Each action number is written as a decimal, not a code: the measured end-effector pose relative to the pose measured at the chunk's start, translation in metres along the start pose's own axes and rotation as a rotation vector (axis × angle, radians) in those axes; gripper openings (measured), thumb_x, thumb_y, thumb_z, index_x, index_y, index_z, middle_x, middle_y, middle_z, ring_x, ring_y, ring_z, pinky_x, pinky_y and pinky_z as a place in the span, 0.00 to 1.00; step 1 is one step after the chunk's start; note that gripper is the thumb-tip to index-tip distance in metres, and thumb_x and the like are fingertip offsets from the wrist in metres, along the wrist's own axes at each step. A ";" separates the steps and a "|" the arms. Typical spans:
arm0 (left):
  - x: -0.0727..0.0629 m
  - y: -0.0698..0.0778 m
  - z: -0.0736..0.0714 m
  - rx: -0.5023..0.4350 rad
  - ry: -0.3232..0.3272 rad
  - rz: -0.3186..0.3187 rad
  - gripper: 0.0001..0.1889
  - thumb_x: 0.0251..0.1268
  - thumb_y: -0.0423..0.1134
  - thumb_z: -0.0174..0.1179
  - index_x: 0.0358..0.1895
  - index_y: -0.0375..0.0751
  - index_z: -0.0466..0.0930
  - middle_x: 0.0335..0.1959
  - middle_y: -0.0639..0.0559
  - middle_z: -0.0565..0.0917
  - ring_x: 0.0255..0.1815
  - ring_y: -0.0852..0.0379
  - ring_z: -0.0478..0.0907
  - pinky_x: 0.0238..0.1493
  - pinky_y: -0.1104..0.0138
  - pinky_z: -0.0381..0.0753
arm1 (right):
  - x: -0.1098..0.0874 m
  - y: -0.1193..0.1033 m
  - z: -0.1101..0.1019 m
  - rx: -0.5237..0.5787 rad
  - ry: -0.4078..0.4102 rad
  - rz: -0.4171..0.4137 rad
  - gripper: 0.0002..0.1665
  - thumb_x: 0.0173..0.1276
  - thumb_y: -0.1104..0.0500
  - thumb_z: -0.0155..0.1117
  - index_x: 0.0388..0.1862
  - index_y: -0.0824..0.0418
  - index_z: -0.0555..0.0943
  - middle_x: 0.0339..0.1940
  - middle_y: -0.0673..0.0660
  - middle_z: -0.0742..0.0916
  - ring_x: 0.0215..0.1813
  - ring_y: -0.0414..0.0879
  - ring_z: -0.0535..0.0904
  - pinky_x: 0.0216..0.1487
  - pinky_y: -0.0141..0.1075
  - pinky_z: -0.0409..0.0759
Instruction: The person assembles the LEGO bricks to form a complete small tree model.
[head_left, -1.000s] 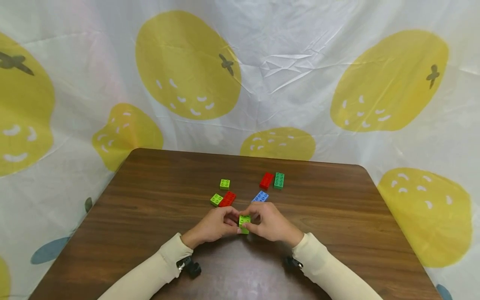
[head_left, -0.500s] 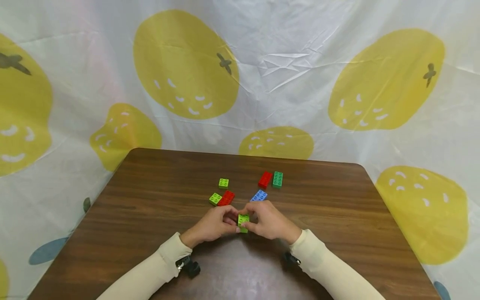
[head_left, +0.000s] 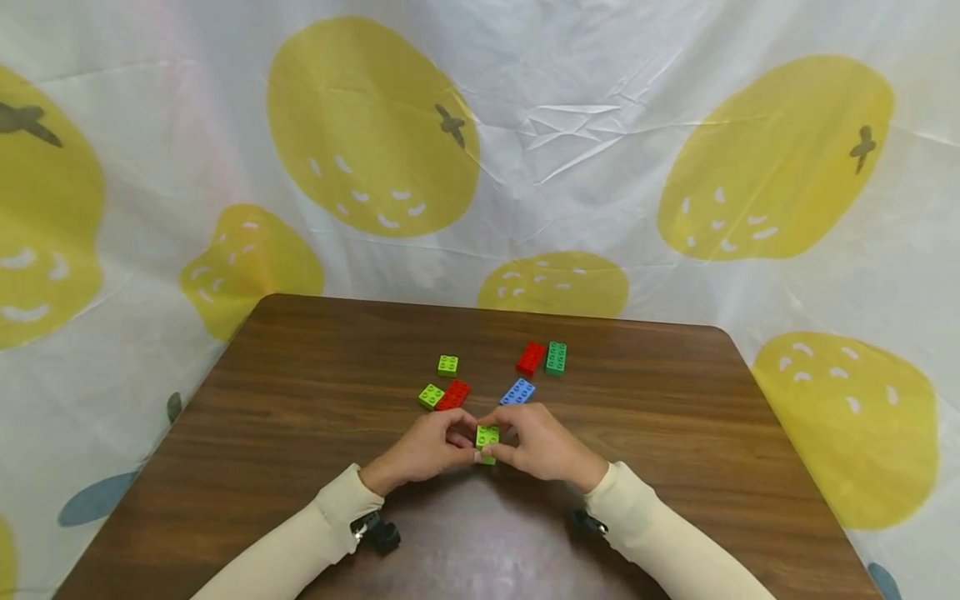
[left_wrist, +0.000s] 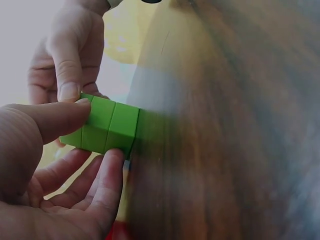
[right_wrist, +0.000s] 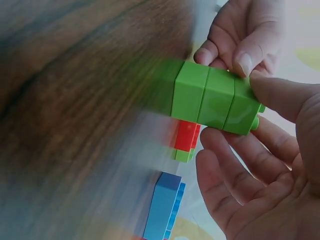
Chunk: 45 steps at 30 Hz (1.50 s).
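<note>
A stack of three light green toy bricks [head_left: 487,445] stands upright on the table between both hands, studs up. From the left, my left hand [head_left: 428,448] pinches it; in the left wrist view its thumb lies by the upper bricks and a fingertip is on the lower part of the opposite side. My right hand [head_left: 546,444] pinches the stack's top from the right, thumb on the near side and fingers on the far side. The right wrist view shows the seams of the stack [right_wrist: 215,100], with the two thumb tips almost meeting at the top brick.
Beyond the hands lie a light green brick [head_left: 447,365], another light green brick [head_left: 431,396] touching a red brick [head_left: 453,395], and a blue brick [head_left: 517,392]. Farther back are a second red brick [head_left: 531,357] and a dark green brick [head_left: 557,357]. A patterned curtain hangs behind the wooden table [head_left: 337,350].
Both hands stay on the green stack with hardly any movement. The view shifts slightly, and the loose bricks keep their places on the table.
</note>
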<state>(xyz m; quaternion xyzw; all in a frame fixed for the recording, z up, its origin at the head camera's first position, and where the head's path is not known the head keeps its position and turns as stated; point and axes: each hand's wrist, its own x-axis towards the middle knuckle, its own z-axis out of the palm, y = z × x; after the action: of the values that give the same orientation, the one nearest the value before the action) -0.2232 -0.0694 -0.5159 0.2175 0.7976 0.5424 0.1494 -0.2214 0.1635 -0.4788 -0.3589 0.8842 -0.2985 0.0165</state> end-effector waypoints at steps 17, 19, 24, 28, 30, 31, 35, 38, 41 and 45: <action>0.000 0.002 -0.016 0.026 -0.054 0.014 0.22 0.64 0.37 0.76 0.59 0.39 0.82 0.56 0.44 0.86 0.54 0.51 0.88 0.52 0.63 0.89 | 0.000 0.005 0.002 0.025 0.016 -0.015 0.21 0.67 0.55 0.79 0.57 0.58 0.88 0.47 0.50 0.92 0.43 0.42 0.89 0.44 0.38 0.89; 0.001 0.002 -0.021 0.044 -0.040 0.025 0.22 0.64 0.38 0.76 0.60 0.38 0.82 0.57 0.43 0.86 0.55 0.49 0.87 0.52 0.62 0.88 | 0.000 0.005 0.003 0.023 0.021 -0.013 0.20 0.67 0.55 0.79 0.56 0.58 0.88 0.47 0.50 0.92 0.42 0.43 0.89 0.43 0.36 0.88; 0.004 0.004 -0.034 0.094 0.064 0.017 0.21 0.66 0.40 0.75 0.59 0.37 0.83 0.56 0.42 0.87 0.52 0.51 0.87 0.47 0.64 0.87 | -0.001 0.004 0.002 0.026 0.023 0.009 0.19 0.67 0.55 0.79 0.55 0.59 0.88 0.45 0.51 0.92 0.43 0.46 0.89 0.44 0.34 0.87; 0.009 0.003 -0.039 0.118 0.157 -0.026 0.20 0.65 0.42 0.76 0.57 0.40 0.84 0.53 0.45 0.88 0.49 0.54 0.87 0.46 0.63 0.87 | 0.000 0.004 0.002 0.030 0.019 0.022 0.19 0.67 0.54 0.78 0.55 0.59 0.88 0.45 0.50 0.92 0.43 0.46 0.89 0.44 0.35 0.87; 0.011 0.002 -0.041 0.122 0.188 -0.043 0.20 0.65 0.42 0.76 0.56 0.41 0.84 0.52 0.46 0.88 0.48 0.54 0.86 0.46 0.62 0.87 | 0.000 0.004 0.003 0.037 0.013 0.029 0.20 0.68 0.54 0.78 0.55 0.59 0.88 0.45 0.50 0.92 0.43 0.45 0.89 0.44 0.36 0.88; 0.012 0.001 -0.042 0.130 0.204 -0.048 0.20 0.65 0.42 0.76 0.56 0.41 0.84 0.52 0.46 0.89 0.48 0.54 0.86 0.45 0.62 0.87 | 0.000 0.004 0.003 0.040 0.009 0.032 0.20 0.68 0.54 0.78 0.56 0.59 0.88 0.45 0.50 0.92 0.42 0.45 0.88 0.44 0.36 0.88; 0.015 0.000 -0.042 0.154 0.252 -0.066 0.19 0.65 0.41 0.76 0.56 0.42 0.85 0.51 0.46 0.89 0.46 0.54 0.86 0.44 0.63 0.86 | -0.001 0.006 0.005 0.042 0.000 0.038 0.20 0.68 0.53 0.78 0.56 0.58 0.87 0.44 0.50 0.92 0.40 0.40 0.87 0.42 0.33 0.86; 0.017 0.000 -0.042 0.187 0.280 -0.074 0.18 0.64 0.41 0.76 0.55 0.43 0.85 0.50 0.47 0.89 0.45 0.55 0.85 0.43 0.63 0.85 | -0.001 0.007 0.007 0.038 0.003 0.035 0.20 0.68 0.53 0.78 0.56 0.58 0.87 0.43 0.49 0.91 0.37 0.37 0.85 0.41 0.31 0.85; 0.020 -0.002 -0.043 0.236 0.301 -0.070 0.18 0.64 0.42 0.76 0.54 0.44 0.86 0.48 0.48 0.89 0.43 0.56 0.84 0.42 0.64 0.83 | -0.001 0.007 0.007 0.034 0.007 0.031 0.20 0.68 0.53 0.78 0.56 0.58 0.87 0.42 0.49 0.91 0.35 0.36 0.85 0.40 0.31 0.84; 0.023 -0.004 -0.043 0.330 0.313 -0.049 0.19 0.62 0.44 0.78 0.54 0.44 0.86 0.44 0.50 0.88 0.38 0.59 0.80 0.39 0.65 0.79 | -0.001 0.008 0.007 0.020 0.008 0.029 0.20 0.68 0.53 0.78 0.56 0.57 0.87 0.42 0.48 0.91 0.35 0.36 0.84 0.40 0.31 0.84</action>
<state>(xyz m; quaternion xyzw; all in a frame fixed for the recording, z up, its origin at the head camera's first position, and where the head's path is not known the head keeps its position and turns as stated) -0.2647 -0.0936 -0.5037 0.1327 0.8940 0.4279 -0.0008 -0.2241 0.1646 -0.4890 -0.3447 0.8863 -0.3086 0.0211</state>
